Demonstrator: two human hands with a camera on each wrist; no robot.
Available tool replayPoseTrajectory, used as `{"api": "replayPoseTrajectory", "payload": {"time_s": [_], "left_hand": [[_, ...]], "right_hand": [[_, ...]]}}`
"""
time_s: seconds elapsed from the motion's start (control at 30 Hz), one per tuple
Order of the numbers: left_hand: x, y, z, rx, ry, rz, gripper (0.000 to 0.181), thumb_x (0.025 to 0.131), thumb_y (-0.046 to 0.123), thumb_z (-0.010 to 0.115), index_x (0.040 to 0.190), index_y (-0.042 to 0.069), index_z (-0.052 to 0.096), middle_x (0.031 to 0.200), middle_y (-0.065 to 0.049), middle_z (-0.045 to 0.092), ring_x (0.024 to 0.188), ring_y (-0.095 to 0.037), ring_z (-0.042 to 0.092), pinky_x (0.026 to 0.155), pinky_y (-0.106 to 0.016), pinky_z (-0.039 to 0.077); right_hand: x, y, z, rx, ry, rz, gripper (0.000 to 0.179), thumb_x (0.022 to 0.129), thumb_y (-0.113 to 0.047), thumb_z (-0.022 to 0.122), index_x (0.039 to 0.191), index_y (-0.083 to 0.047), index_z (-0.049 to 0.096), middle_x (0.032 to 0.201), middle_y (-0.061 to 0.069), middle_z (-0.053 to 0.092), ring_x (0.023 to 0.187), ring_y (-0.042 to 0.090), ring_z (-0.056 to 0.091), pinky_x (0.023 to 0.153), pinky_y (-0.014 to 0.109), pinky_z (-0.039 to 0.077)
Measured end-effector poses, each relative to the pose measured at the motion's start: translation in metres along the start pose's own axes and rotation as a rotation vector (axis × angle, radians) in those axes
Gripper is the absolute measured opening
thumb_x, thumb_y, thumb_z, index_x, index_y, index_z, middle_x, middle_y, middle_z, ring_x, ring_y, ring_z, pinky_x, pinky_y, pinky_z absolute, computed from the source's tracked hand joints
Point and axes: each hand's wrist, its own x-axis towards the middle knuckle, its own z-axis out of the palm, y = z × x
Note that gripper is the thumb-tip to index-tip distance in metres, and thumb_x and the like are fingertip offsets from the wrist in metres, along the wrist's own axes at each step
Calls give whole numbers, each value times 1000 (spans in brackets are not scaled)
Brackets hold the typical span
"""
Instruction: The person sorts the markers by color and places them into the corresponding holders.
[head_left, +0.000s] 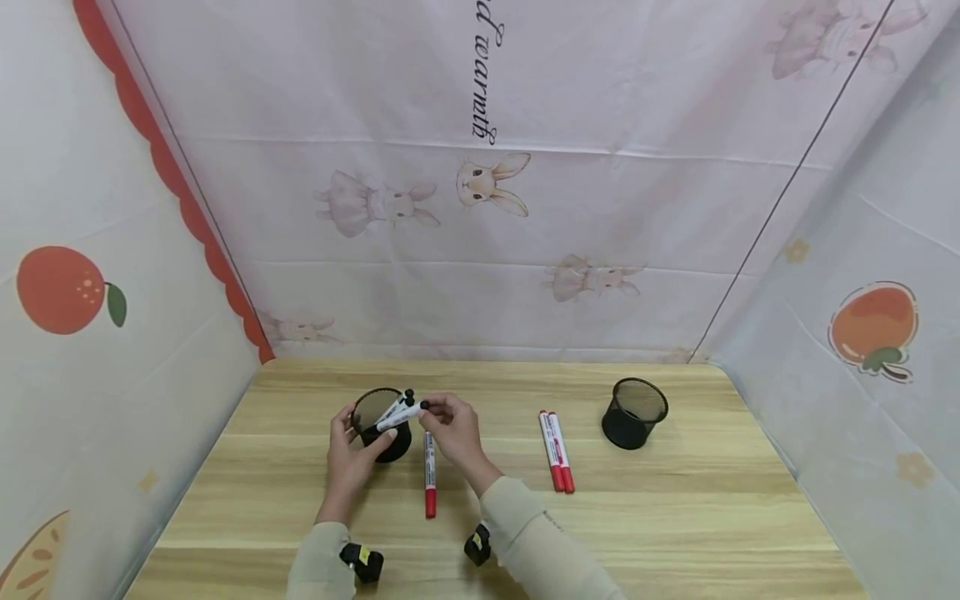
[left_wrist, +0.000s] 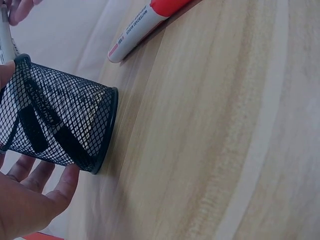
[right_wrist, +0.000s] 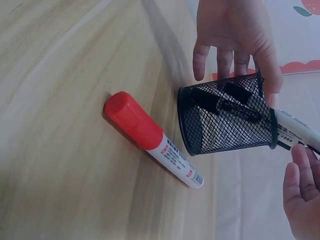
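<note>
A black mesh pen cup (head_left: 395,447) stands at the left of the table, and my left hand (head_left: 348,468) holds it, thumb at the rim and fingers round the far side. White whiteboard markers with black caps stand inside, caps down behind the mesh in the left wrist view. By its black upper end, my right hand (head_left: 455,431) pinches one white marker (head_left: 401,416), which slants into the cup. Just right of the cup, a red-capped whiteboard marker (right_wrist: 172,162) lies on the wood.
Two more red-capped markers (head_left: 556,452) lie side by side right of the table's middle. Farther right stands a second black mesh cup (head_left: 628,427). Printed cloth walls (head_left: 480,308) enclose the wooden table (head_left: 675,517) at the back and both sides.
</note>
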Motion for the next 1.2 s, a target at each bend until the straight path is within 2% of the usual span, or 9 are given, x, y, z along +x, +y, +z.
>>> {"api": "replayPoseTrajectory", "payload": {"time_s": [0.3, 0.77, 0.93, 1.03, 1.2], "left_hand": [[0, 0, 0, -1, -3, -4, 88, 73, 27, 81, 141, 13, 28, 139, -18, 33, 124, -37, 33, 98, -52, 31], [2, 3, -1, 19, -1, -7, 87, 74, 27, 80, 142, 13, 27, 139, -18, 33, 123, -36, 34, 97, -52, 32], [2, 2, -1, 23, -5, -20, 88, 74, 29, 80, 142, 15, 27, 140, -17, 33, 123, -36, 34, 96, -51, 33], [2, 1, 0, 17, -5, -22, 88, 73, 29, 80, 142, 14, 27, 139, -18, 33, 123, -36, 34, 96, -51, 33], [1, 0, 0, 9, -2, -24, 88, 73, 28, 80, 142, 14, 27, 139, -17, 33, 123, -36, 34, 97, -51, 32]], "right_hand": [[-1, 1, 5, 17, 1, 42, 19, 82, 5, 64, 99, 12, 59, 91, 24, 63, 78, 30, 61, 63, 18, 49], [2, -1, 8, 13, -16, 21, 17, 84, 4, 64, 99, 12, 60, 90, 23, 64, 77, 28, 61, 63, 18, 48], [3, 0, 11, -24, -30, 18, 17, 84, 4, 63, 99, 12, 61, 89, 22, 64, 77, 28, 61, 64, 19, 49], [6, 12, 15, -49, -30, 11, 17, 85, 2, 64, 99, 9, 62, 88, 19, 64, 76, 26, 61, 63, 21, 50], [11, 34, 20, -102, -22, 15, 16, 84, -3, 67, 100, 2, 64, 84, 7, 65, 73, 14, 60, 63, 22, 50]]}}
